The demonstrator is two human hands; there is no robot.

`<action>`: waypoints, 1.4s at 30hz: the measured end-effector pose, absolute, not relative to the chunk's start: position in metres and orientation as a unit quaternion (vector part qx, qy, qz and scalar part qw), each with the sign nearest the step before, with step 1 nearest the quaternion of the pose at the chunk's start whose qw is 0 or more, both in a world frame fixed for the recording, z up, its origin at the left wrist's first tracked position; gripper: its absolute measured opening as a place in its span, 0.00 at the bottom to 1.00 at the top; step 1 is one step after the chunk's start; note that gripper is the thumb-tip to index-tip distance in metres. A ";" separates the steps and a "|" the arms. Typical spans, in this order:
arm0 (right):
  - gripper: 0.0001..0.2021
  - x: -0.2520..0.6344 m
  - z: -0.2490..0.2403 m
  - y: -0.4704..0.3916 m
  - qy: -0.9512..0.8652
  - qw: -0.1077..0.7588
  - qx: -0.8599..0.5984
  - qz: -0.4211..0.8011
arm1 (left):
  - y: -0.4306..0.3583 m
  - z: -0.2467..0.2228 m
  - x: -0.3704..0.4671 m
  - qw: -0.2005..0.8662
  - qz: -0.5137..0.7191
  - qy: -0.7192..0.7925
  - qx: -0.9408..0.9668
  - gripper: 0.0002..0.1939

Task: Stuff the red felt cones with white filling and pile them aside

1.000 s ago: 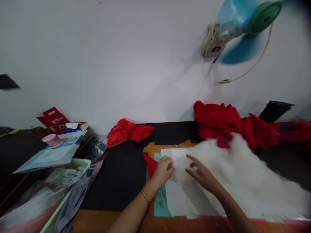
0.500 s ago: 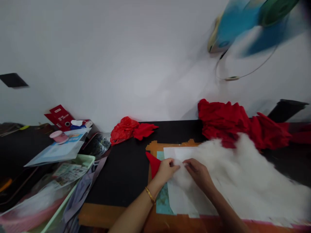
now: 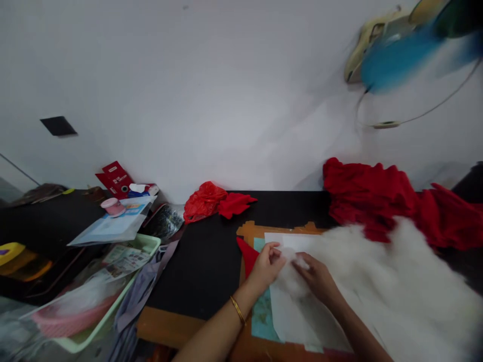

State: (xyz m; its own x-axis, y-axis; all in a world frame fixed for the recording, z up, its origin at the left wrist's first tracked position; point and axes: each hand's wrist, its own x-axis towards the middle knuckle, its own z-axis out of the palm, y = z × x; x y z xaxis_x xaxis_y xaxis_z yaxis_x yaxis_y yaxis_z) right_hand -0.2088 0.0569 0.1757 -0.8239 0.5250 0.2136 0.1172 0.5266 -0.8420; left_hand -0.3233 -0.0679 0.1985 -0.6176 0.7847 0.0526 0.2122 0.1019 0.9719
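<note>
Over a white sheet of paper (image 3: 296, 322), both my hands work at a tuft of fluffy white stuffing (image 3: 290, 255). My left hand (image 3: 267, 266), a gold bangle on its wrist, has curled fingers with thumb and forefinger closed at the tuft's left side. From the right, my right hand (image 3: 319, 279) pinches white stuffing between thumb and fingers. A pointed red cloth piece (image 3: 247, 253) sticks out behind my left hand, which hides part of it. A big heap of the same white stuffing (image 3: 377, 281) lies right of my right hand.
Red cloth (image 3: 370, 196) is piled at the back right. A red plastic bag (image 3: 206, 201) and a small red cloth piece (image 3: 234, 204) lie by the wall. Left stands a pale green basket (image 3: 101, 311). A blurred blue fan (image 3: 400, 58) hangs upper right.
The view has swung a little left, so everything appears shifted right. My hands stay over the paper, and the left fingers have lifted and curled slightly. More white stuffing shows at my right fingertips.
</note>
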 end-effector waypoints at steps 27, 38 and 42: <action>0.13 -0.214 0.163 0.062 -0.877 0.248 -0.238 0.336 | -0.075 0.196 -0.334 0.326 0.538 0.705 0.328 0.14; 0.22 -0.198 0.169 0.058 -0.855 0.192 -0.236 0.421 | -0.059 0.196 -0.324 0.226 0.520 0.762 0.312 0.06; 0.19 -0.200 0.170 0.055 -0.847 0.237 -0.248 0.405 | -0.060 0.198 -0.319 0.234 0.516 0.756 0.329 0.05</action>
